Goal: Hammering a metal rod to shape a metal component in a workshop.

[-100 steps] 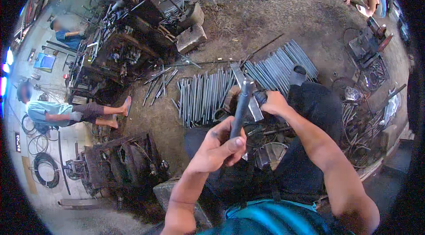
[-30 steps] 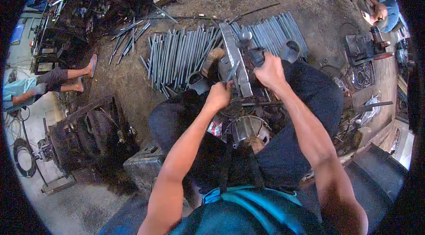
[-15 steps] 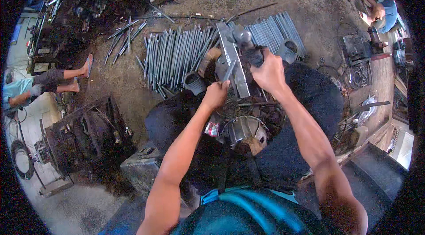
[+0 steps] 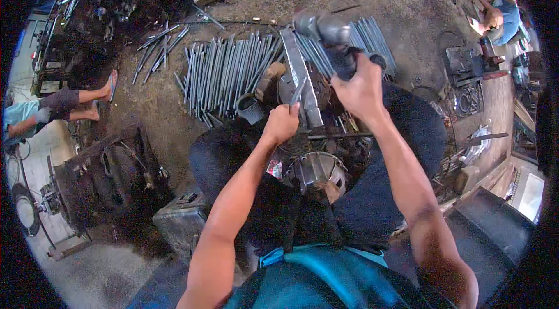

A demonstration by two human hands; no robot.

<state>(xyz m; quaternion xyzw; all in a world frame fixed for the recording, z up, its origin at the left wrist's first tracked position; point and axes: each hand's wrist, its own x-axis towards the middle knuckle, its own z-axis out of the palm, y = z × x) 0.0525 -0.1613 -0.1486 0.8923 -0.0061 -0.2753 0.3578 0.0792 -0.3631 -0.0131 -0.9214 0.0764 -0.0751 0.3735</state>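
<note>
A hammer (image 4: 333, 31) with a heavy rounded metal head and a thick dark handle is gripped in my right hand (image 4: 362, 92). Motion blurs its head, which hangs over the far end of a long flat metal bar (image 4: 298, 64). My left hand (image 4: 282, 125) is closed around a short, thin metal piece, perhaps a chisel or rod (image 4: 299, 91). That piece slants up from my fingers, its tip at the left edge of the bar. The bar lies over a dark round support, mostly hidden, between my knees.
Many grey metal rods (image 4: 230, 70) lie side by side beyond my left knee; more rods (image 4: 372, 47) lie at the right. A grey ribbed cup (image 4: 250, 108) is by my left knee. A round metal housing (image 4: 317, 170) sits near me. Other people (image 4: 506, 15) are at both sides.
The hammer has moved up and right and its head looks larger, apart from the bar's middle. My left hand and the thin piece have hardly moved; the whole view has shifted slightly.
</note>
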